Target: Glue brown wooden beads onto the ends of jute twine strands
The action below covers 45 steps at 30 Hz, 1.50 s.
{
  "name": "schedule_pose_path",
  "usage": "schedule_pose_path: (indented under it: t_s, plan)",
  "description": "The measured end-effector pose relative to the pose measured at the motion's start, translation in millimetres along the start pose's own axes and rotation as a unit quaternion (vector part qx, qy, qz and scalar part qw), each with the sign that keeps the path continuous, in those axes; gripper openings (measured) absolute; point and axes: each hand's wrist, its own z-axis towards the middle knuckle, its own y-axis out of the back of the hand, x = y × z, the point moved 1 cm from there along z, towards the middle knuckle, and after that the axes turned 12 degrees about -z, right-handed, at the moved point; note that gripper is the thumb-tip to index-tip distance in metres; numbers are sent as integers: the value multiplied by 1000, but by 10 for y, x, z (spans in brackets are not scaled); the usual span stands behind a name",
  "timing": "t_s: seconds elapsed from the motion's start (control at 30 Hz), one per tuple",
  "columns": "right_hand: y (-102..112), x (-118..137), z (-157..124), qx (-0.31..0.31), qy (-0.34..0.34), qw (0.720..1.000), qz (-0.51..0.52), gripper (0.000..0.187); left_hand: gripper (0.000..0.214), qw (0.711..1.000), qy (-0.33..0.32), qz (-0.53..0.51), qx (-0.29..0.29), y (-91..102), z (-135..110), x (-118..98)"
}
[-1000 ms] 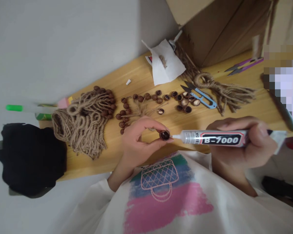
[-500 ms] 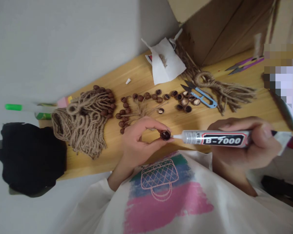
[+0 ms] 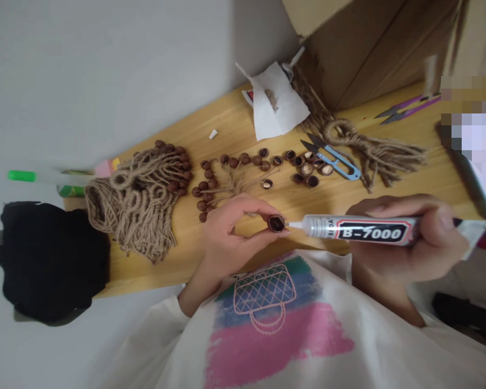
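Observation:
Between thumb and forefinger, my left hand (image 3: 237, 232) pinches a brown half nutshell (image 3: 276, 223), its dark hollow facing the camera. My right hand (image 3: 413, 237) is wrapped round a glue tube (image 3: 360, 230) marked B-7000. The tube lies level, and its thin nozzle meets the shell's right rim or sits just beside it; which, I cannot tell. Past my left hand lie loose cord ends (image 3: 235, 183) bordered by whole brown nuts (image 3: 202, 199). More opened half shells (image 3: 312, 181) are scattered beyond, some pale inside.
Blue thread snips (image 3: 336, 160) rest by a knotted cord tassel (image 3: 372, 143). Bundled cords with nuts (image 3: 149, 200) fill the table's left part, near a black cloth item (image 3: 54, 262). White paper (image 3: 277, 105), a small white cap (image 3: 213, 134), purple snips (image 3: 407, 111) and a cardboard box (image 3: 360, 54) stand farther back.
The shell in my left hand has tilted slightly, and the glue tube has shifted a little to the right. Both hands keep their grips.

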Motion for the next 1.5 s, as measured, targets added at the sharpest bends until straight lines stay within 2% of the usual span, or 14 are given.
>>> schedule_pose_path:
  t_s: [0.17,0.37,0.6,0.8,0.97,1.13,1.5]
  plan:
    - [-5,14,5,29,-7,1000,3,29,33,1000,16,2,5,-2,3,-20]
    - [0,-12,10,-26,-18,1000,1,27,34,1000,8,-6,-5,-3,1,-8]
    - [-7,15,16,27,-12,1000,9,29,33,1000,4,-5,13,-12,14,-19]
    - [1,0,29,-36,-44,998,10,26,36,1000,-6,-6,13,-16,13,-12]
    - [-12,27,25,-12,-39,999,1,25,33,1000,-2,5,16,-21,18,-28]
    - [6,-18,35,-59,-42,997,0,26,31,1000,-11,6,13,-34,31,-33]
    - [0,-23,32,-33,-32,999,13,27,35,1000,0,7,21,-35,27,-27]
